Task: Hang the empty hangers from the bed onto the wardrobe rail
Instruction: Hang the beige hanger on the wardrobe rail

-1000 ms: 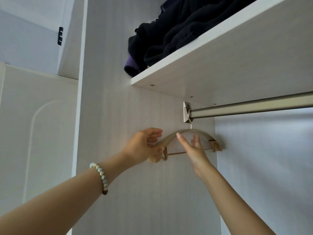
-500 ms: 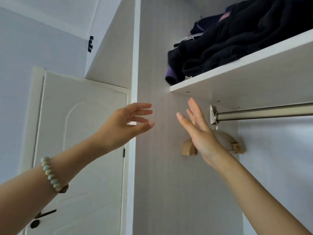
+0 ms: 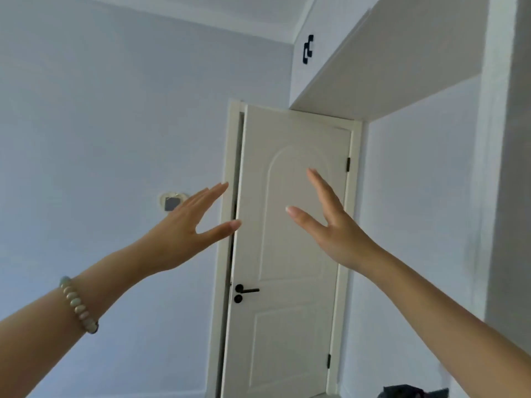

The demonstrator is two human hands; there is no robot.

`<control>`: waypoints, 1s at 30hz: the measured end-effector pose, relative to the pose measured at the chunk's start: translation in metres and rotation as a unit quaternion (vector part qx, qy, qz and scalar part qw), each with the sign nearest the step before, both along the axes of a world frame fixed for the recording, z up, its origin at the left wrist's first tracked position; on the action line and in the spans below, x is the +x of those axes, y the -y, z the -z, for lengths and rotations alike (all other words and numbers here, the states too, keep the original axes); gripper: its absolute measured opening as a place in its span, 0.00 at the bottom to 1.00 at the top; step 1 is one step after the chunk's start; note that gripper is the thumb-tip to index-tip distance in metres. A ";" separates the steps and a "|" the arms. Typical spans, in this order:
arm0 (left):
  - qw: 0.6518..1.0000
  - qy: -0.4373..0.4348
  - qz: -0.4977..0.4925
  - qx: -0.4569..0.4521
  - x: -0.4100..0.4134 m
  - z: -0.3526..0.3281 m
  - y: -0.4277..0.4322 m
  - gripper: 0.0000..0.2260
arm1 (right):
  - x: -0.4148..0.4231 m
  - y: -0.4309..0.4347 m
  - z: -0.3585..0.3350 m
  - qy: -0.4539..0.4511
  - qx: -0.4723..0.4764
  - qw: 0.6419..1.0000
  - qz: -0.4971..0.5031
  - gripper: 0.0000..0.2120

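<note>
Pale lilac walls (image 3: 100, 110) fill most of the view, with a white panelled door (image 3: 287, 326) at centre and a boxed-in overhead section (image 3: 373, 67) above it. A tall white panel (image 3: 514, 196) runs down the right edge (likely the wardrobe's side). Both arms reach up and forward. The left hand (image 3: 184, 225) and the right hand (image 3: 336, 228) are spread flat with straight fingers, well apart, palms turned towards each other, and neither holds anything. A bead bracelet (image 3: 77, 304) sits on the left forearm.

No hanger, bed or rail is in view. So the direction of the next hanger, its long axis and which hand is nearer to it cannot be told. With the view tilted high, the bed probably lies below the frame's lower edge, so the next move likely calls for turning and reaching down.
</note>
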State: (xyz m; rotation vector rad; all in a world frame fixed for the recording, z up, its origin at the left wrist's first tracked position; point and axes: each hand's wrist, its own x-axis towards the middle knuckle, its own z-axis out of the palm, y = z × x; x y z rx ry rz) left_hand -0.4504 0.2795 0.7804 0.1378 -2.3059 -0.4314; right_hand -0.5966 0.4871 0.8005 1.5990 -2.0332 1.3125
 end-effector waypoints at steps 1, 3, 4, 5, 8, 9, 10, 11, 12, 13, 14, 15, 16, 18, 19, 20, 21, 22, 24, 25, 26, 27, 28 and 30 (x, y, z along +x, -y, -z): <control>1.000 0.013 -0.025 0.000 0.015 0.013 0.021 0.40 | 0.008 0.026 0.012 0.007 0.015 1.000 -0.009 0.37; 0.996 0.040 -0.078 0.002 0.046 0.041 0.063 0.40 | 0.026 0.077 0.039 0.020 0.048 0.998 -0.028 0.39; 0.993 0.053 -0.103 0.002 0.062 0.058 0.082 0.41 | 0.034 0.103 0.053 0.026 0.064 0.997 -0.039 0.40; 0.990 0.068 -0.127 0.002 0.078 0.075 0.100 0.41 | 0.044 0.128 0.068 0.031 0.081 0.995 -0.049 0.42; 0.974 0.113 -0.197 0.012 0.131 0.135 0.153 0.42 | 0.075 0.199 0.113 0.047 0.137 0.986 -0.079 0.43; 0.967 0.128 -0.217 0.026 0.149 0.155 0.169 0.42 | 0.087 0.222 0.129 0.051 0.155 0.983 -0.088 0.43; 0.961 0.141 -0.235 0.044 0.167 0.176 0.184 0.42 | 0.099 0.243 0.145 0.053 0.172 0.979 -0.097 0.43; 0.954 0.150 -0.253 0.060 0.186 0.197 0.198 0.42 | 0.113 0.264 0.163 0.056 0.188 0.975 -0.106 0.43; 0.947 0.158 -0.271 0.071 0.203 0.217 0.212 0.43 | 0.127 0.284 0.182 0.062 0.203 0.970 -0.115 0.43; 0.939 0.168 -0.288 0.079 0.221 0.238 0.224 0.45 | 0.140 0.301 0.201 0.070 0.218 0.966 -0.122 0.43; 0.931 0.183 -0.304 0.087 0.238 0.257 0.235 0.47 | 0.153 0.319 0.223 0.079 0.233 0.961 -0.129 0.43; 0.922 0.198 -0.318 0.099 0.255 0.278 0.246 0.48 | 0.167 0.336 0.244 0.088 0.250 0.955 -0.137 0.43; 0.913 0.214 -0.329 0.114 0.273 0.298 0.255 0.49 | 0.181 0.353 0.267 0.096 0.268 0.948 -0.143 0.44; 0.894 0.244 -0.346 0.146 0.306 0.339 0.271 0.51 | 0.206 0.384 0.311 0.110 0.298 0.936 -0.154 0.44; 0.883 0.260 -0.355 0.161 0.322 0.361 0.279 0.51 | 0.219 0.398 0.332 0.117 0.310 0.930 -0.158 0.44; 0.871 0.277 -0.365 0.176 0.338 0.383 0.287 0.51 | 0.231 0.411 0.354 0.123 0.322 0.924 -0.162 0.44; 0.859 0.290 -0.375 0.190 0.353 0.405 0.294 0.50 | 0.244 0.423 0.376 0.126 0.336 0.919 -0.165 0.44; 0.847 0.304 -0.385 0.205 0.367 0.428 0.300 0.50 | 0.255 0.434 0.398 0.127 0.349 0.913 -0.167 0.44; 0.821 0.330 -0.400 0.239 0.394 0.473 0.309 0.52 | 0.276 0.452 0.444 0.130 0.378 0.901 -0.171 0.44; 0.809 0.341 -0.407 0.254 0.407 0.495 0.312 0.52 | 0.285 0.459 0.468 0.136 0.395 0.892 -0.173 0.44; 0.796 0.351 -0.413 0.268 0.418 0.515 0.315 0.53 | 0.293 0.466 0.491 0.142 0.413 0.883 -0.174 0.44; 0.784 0.361 -0.419 0.284 0.428 0.534 0.316 0.53 | 0.301 0.472 0.514 0.146 0.428 0.875 -0.175 0.44; 0.769 0.371 -0.425 0.302 0.436 0.554 0.317 0.53 | 0.307 0.477 0.537 0.152 0.440 0.867 -0.178 0.44; 0.741 0.386 -0.435 0.335 0.448 0.590 0.318 0.51 | 0.320 0.485 0.580 0.180 0.460 0.849 -0.186 0.43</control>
